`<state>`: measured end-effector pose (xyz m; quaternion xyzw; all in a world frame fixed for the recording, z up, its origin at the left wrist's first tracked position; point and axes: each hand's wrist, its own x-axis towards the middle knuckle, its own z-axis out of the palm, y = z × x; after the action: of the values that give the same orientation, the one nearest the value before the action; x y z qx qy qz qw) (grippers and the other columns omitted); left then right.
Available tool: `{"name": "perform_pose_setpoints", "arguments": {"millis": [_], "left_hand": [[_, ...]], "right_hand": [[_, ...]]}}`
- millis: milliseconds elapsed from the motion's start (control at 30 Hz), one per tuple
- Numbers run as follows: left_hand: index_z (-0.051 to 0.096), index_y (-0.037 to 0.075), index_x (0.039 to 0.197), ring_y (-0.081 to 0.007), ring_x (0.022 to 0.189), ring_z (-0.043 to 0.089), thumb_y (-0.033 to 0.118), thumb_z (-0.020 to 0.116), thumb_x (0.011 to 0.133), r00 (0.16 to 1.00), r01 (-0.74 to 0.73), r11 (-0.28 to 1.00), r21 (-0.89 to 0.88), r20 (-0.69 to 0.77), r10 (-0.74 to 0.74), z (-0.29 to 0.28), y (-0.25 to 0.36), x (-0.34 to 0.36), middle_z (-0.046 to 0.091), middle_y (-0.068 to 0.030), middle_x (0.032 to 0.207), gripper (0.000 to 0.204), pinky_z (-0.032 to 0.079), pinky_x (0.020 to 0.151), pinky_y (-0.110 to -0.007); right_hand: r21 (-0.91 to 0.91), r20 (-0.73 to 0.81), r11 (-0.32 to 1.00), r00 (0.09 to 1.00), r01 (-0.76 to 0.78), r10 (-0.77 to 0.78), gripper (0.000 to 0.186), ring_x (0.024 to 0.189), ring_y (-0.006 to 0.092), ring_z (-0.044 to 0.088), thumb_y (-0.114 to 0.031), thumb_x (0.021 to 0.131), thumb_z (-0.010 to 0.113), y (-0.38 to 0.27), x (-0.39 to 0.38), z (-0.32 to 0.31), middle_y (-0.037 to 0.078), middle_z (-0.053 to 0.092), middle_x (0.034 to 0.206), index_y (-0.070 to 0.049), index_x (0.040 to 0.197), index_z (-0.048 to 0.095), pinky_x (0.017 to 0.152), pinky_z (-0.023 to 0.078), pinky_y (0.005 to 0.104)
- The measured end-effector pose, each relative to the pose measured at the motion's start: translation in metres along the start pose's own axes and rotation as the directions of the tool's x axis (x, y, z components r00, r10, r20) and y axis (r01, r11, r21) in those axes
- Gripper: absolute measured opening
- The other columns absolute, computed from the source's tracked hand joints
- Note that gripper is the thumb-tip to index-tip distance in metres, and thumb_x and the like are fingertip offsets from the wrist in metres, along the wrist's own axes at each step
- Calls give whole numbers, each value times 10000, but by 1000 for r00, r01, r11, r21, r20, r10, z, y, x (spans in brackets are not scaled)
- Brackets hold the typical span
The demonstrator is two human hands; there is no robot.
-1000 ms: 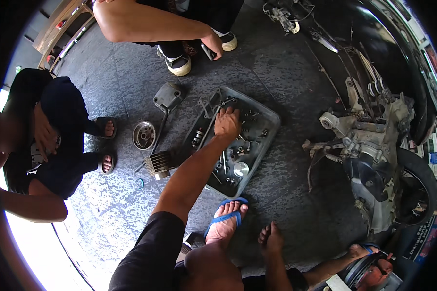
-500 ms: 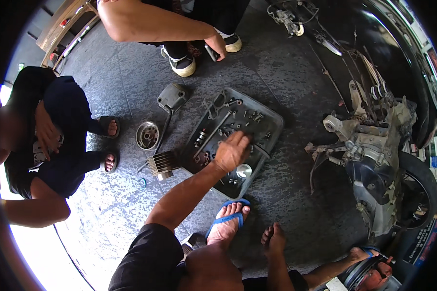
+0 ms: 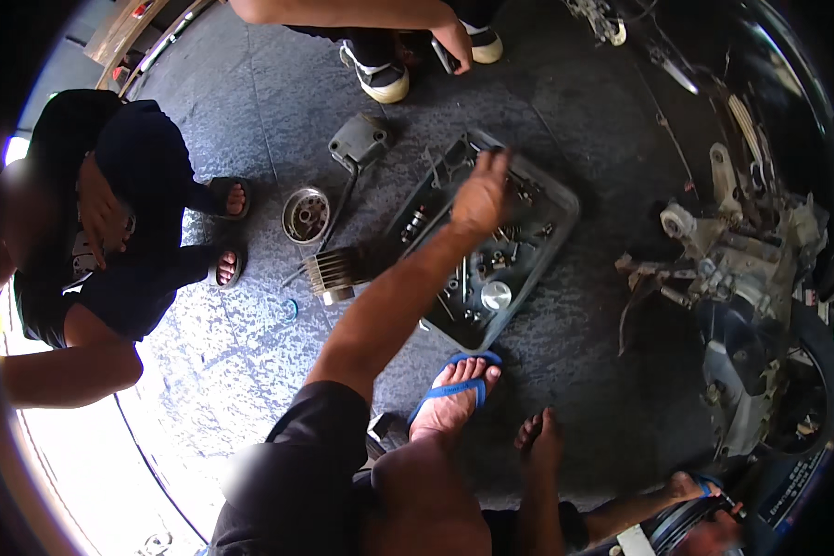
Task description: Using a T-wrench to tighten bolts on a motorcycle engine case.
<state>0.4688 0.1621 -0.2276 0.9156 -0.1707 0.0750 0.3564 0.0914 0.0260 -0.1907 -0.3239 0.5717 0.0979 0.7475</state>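
My left hand (image 3: 481, 196) reaches over a grey plastic tray (image 3: 565, 208) of metal engine parts. Its fingers point toward the tray's far end and are smeared by motion, so whether they pinch anything does not show. In the tray, a shiny round metal piece like a piston (image 3: 496, 296) sits near the close end, with bolts and small fittings around it. A camshaft-like part (image 3: 414, 223) lies along the left side. My right hand (image 3: 540, 437) hangs low, right of my sandalled foot (image 3: 449, 406), its fingers curled with nothing visible in them.
Left of the tray lie a finned cylinder block (image 3: 332, 275), a round metal drum (image 3: 306, 216) and a metal cover (image 3: 360, 139). A partly stripped engine (image 3: 727, 296) with a wheel stands right. One person (image 3: 139, 222) crouches left; another's hand (image 3: 452, 46) holds a phone beyond the tray.
My left hand has moved from the tray's middle toward its far end, uncovering more parts. The whole view has shifted slightly. My right hand still hangs curled.
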Motion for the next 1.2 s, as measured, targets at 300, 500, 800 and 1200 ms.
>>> {"name": "perform_pose_setpoints", "arguments": {"millis": [300, 500, 800, 1200], "left_hand": [[642, 33, 1028, -372, 883, 649, 232, 632, 814, 863, 378, 925, 29, 351, -363, -82, -39, -104, 659, -202, 980, 293, 511, 770, -440], [660, 34, 982, -378, 844, 634, 208, 621, 813, 944, 114, 993, -31, 316, -98, -52, -23, -163, 651, -190, 918, 245, 510, 768, -444], [645, 22, 1011, -399, 854, 622, 145, 616, 822, 956, 274, 956, -109, 144, -257, -72, -20, -170, 634, -227, 962, 227, 502, 751, -443], [653, 16, 929, -355, 872, 609, 53, 654, 780, 968, 206, 979, 9, 143, -205, -80, 4, -247, 638, -169, 919, 154, 488, 771, -428]], "right_hand": [[-84, 7, 996, 1000, -12, 13, 332, 466, 118, 358, -374, 984, 439, 6, 15, -18, -21, 370, 580, -153, 737, 422, 437, 284, 289], [-146, 10, 989, 1000, 24, -23, 323, 471, 119, 355, -365, 983, 435, 8, 19, -10, -18, 375, 586, -151, 740, 434, 436, 271, 288], [-153, -110, 988, 993, 35, -52, 276, 454, 103, 358, -325, 958, 498, -4, -6, 1, -22, 395, 590, -136, 759, 475, 419, 297, 265], [-185, -99, 983, 995, -17, -1, 286, 491, 102, 361, -386, 972, 481, 11, 1, -17, -33, 393, 612, -146, 817, 492, 453, 302, 264]]}}
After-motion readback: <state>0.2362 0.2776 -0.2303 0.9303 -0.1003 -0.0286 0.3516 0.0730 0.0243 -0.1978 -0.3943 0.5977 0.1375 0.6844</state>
